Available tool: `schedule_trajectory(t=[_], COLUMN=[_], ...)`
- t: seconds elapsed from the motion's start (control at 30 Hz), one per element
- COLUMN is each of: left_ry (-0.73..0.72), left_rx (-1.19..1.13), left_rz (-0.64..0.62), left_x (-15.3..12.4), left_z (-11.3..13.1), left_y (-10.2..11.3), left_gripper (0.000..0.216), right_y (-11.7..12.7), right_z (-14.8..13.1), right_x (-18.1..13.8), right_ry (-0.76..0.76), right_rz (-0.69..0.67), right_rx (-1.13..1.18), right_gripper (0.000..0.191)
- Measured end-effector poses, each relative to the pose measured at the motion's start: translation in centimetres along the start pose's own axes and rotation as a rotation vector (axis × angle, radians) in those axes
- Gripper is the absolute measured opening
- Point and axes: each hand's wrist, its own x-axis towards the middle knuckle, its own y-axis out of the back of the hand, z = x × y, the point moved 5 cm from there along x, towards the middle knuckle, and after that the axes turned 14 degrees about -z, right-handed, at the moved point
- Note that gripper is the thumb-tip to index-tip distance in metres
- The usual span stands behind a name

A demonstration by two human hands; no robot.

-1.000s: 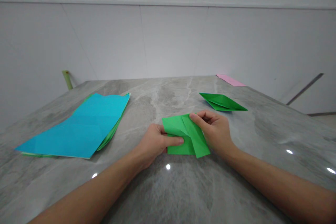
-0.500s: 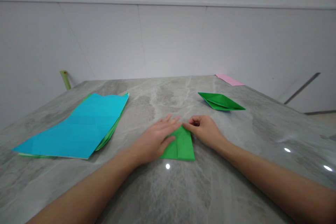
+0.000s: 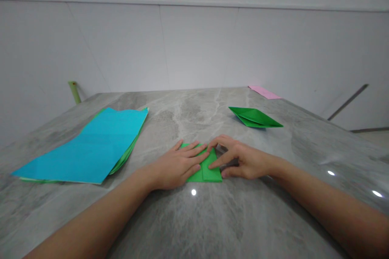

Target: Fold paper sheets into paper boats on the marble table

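A folded piece of bright green paper point(image 3: 212, 174) lies flat on the grey marbled table, with a vertical flap edge showing on it. My left hand point(image 3: 176, 166) rests flat across its left part, fingers spread, and hides that side. On the right edge of the paper, my right hand point(image 3: 240, 157) touches the surface with its fingertips; the fingers are curved and apart. Beyond my right hand sits a darker green folded paper boat point(image 3: 255, 117), pointed at both ends.
To the left, a blue sheet point(image 3: 88, 149) tops a stack of green and pale sheets. Pink paper point(image 3: 264, 92) lies at the table's far right edge. A pale wall point(image 3: 194, 44) stands behind the table point(image 3: 188, 109). A light green post point(image 3: 74, 92) shows past the left edge.
My right hand has moved from pinching the paper's top right corner to touching its right side with fingers spread. My left hand has flattened and shifted slightly left and nearer.
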Motion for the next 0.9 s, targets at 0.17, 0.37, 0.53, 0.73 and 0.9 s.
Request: schedule_trajectory(t=[0.17, 0.37, 0.53, 0.73, 0.9], left_ry=[-0.031, -0.112, -0.024, 0.017, 0.047], left_rx=[-0.099, -0.113, -0.001, -0.026, -0.105], left_rz=[0.071, -0.002, -0.008, -0.087, -0.049], left_x=[-0.4, -1.5, -1.4, -1.7, -2.3], left_z=[0.0, 0.4, 1.3, 1.6, 0.9], left_y=[1.2, 2.2, 0.6, 0.0, 0.5], left_gripper=[0.046, 0.046, 0.060, 0.078, 0.088], right_y=[-0.3, -0.1, -0.3, -0.2, -0.2], right_z=[0.0, -1.1, -0.8, -0.6, -0.6], right_x=[0.3, 0.6, 0.9, 1.1, 1.2], right_ry=[0.041, 0.073, 0.125, 0.170, 0.181], right_rz=[-0.002, 0.080, 0.072, 0.076, 0.057], right_rx=[-0.002, 0.089, 0.066, 0.170, 0.180], right_gripper=[0.027, 0.020, 0.016, 0.014, 0.014])
